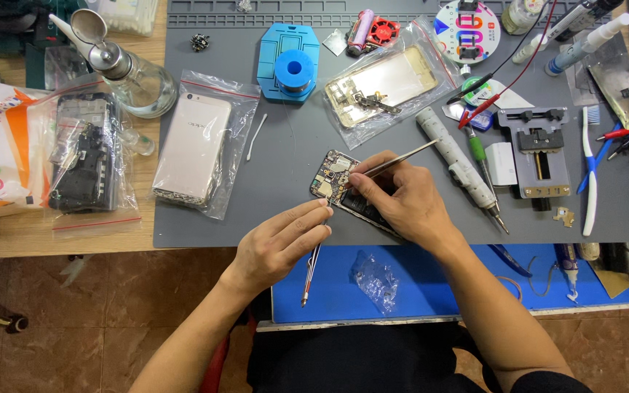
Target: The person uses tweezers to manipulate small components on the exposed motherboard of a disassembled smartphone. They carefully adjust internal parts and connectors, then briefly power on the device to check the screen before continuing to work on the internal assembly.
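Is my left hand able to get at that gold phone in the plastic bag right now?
Probably yes. The gold phone in the bag lies on the grey mat up and left of the left hand, with bare mat between them. But that hand holds a thin tool, so it would need setting down first.

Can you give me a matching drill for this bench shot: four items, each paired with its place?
Items:
1. circuit board
2. tweezers
3. gold phone
4. solder spool

Places:
A. in a clear zip bag, left on the grey mat
B. on a blue holder at the mat's top
C. pinched in the right hand
D. mid-mat, between the two hands, left hand at its lower edge

Pairs: 1-D, 2-C, 3-A, 4-B
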